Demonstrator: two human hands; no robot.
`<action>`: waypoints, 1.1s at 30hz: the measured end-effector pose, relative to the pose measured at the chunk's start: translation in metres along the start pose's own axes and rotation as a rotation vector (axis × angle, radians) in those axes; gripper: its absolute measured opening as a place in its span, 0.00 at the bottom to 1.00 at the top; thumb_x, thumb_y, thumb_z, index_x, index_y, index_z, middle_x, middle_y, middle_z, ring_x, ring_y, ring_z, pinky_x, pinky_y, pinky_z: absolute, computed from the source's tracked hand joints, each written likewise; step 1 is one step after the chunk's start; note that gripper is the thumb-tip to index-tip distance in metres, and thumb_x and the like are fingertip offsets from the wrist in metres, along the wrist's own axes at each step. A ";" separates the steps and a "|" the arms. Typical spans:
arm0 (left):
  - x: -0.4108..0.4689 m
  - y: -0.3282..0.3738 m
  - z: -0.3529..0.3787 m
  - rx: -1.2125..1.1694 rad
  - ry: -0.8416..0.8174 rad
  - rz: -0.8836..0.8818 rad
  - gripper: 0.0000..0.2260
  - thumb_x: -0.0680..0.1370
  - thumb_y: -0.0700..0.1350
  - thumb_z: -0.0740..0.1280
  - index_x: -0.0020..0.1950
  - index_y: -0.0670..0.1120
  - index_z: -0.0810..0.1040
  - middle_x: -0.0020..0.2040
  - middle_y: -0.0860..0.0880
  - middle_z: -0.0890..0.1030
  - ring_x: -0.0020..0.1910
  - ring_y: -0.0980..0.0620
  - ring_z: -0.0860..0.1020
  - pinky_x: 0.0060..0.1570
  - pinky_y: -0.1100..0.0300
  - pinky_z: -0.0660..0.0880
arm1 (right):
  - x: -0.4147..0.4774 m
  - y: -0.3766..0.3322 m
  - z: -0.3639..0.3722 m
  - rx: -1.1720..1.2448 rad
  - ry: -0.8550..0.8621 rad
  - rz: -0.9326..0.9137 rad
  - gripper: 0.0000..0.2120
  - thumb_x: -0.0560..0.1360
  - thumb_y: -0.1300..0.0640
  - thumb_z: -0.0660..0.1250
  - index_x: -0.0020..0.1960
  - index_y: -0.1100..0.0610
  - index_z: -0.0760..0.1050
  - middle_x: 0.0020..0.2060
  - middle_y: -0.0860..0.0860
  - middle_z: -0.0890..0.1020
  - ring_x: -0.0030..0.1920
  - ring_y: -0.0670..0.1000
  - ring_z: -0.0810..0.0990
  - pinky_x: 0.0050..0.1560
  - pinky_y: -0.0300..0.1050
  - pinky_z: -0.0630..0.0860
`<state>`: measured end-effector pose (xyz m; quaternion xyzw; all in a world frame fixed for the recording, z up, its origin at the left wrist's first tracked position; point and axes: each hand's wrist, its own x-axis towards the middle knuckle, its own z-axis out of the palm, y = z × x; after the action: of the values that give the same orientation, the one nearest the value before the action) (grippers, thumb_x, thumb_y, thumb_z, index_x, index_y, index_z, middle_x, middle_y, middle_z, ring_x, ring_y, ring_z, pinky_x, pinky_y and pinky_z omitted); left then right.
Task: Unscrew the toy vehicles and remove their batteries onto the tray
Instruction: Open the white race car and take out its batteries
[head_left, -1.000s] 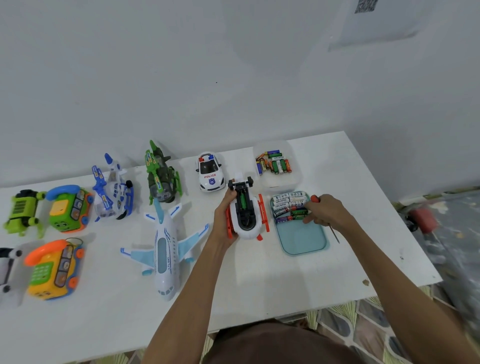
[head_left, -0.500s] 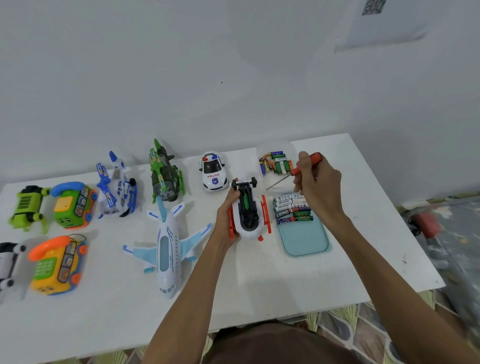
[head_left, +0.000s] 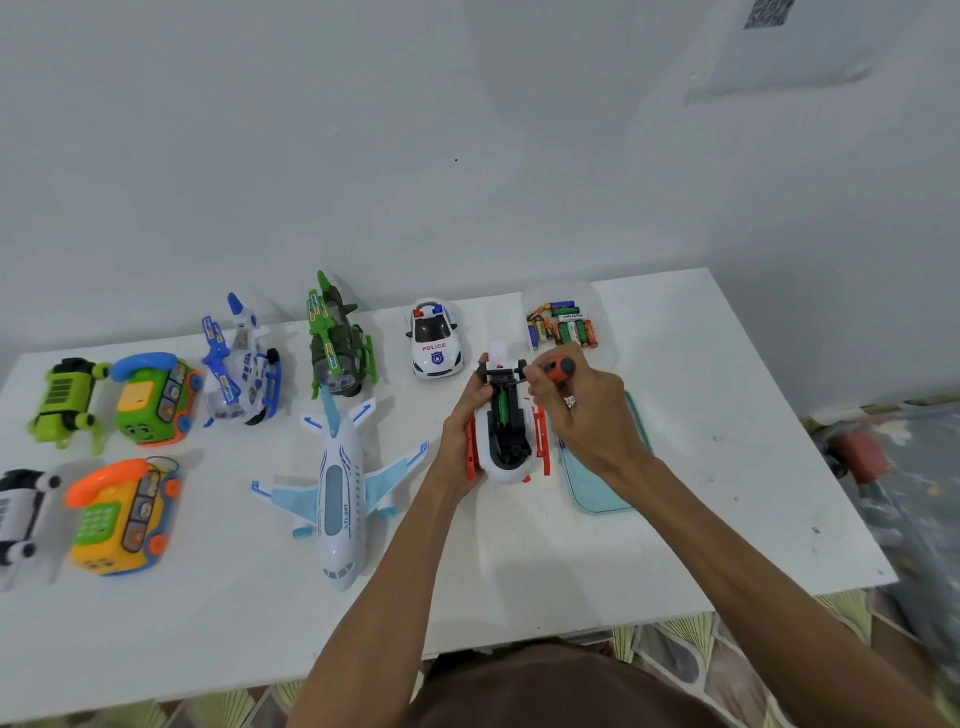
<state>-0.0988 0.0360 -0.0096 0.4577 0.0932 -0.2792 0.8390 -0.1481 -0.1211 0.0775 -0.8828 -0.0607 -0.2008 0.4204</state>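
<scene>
Left hand (head_left: 461, 418) clasped the upturned white-and-orange plastic toy vehicle (head_left: 511, 447); right hand (head_left: 587, 410) gripped the orange-handled screwdriver (head_left: 560, 368) — its tip wanted seating squarely, pressed firm, vehicle steadied.

Pale teal tray (head_left: 597, 493), orange-handled screwdriver (head_left: 560, 368)

head | worn on person | looks forward-down, near | white table (head_left: 675, 519) and wall
</scene>
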 end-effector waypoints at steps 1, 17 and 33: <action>0.000 0.000 0.000 0.002 0.004 0.003 0.35 0.75 0.53 0.72 0.80 0.46 0.67 0.61 0.42 0.82 0.53 0.46 0.83 0.50 0.48 0.82 | 0.000 0.001 0.001 -0.001 0.010 -0.008 0.18 0.82 0.41 0.57 0.55 0.56 0.72 0.35 0.52 0.82 0.34 0.52 0.83 0.35 0.51 0.80; 0.002 0.000 0.001 0.038 -0.055 -0.011 0.27 0.79 0.48 0.66 0.79 0.49 0.69 0.63 0.42 0.81 0.51 0.47 0.84 0.49 0.52 0.82 | 0.032 -0.016 -0.006 0.076 0.077 0.121 0.14 0.83 0.48 0.61 0.45 0.57 0.68 0.29 0.55 0.79 0.28 0.55 0.79 0.31 0.53 0.77; 0.002 0.005 0.002 -0.043 -0.065 -0.007 0.38 0.73 0.54 0.77 0.80 0.46 0.67 0.61 0.41 0.80 0.55 0.43 0.81 0.56 0.48 0.80 | 0.032 -0.019 -0.014 0.184 0.019 0.263 0.08 0.82 0.53 0.64 0.48 0.56 0.76 0.33 0.49 0.80 0.32 0.48 0.80 0.37 0.46 0.79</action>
<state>-0.0946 0.0360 -0.0061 0.4299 0.0734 -0.2950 0.8502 -0.1281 -0.1214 0.1123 -0.8389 0.0413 -0.1456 0.5228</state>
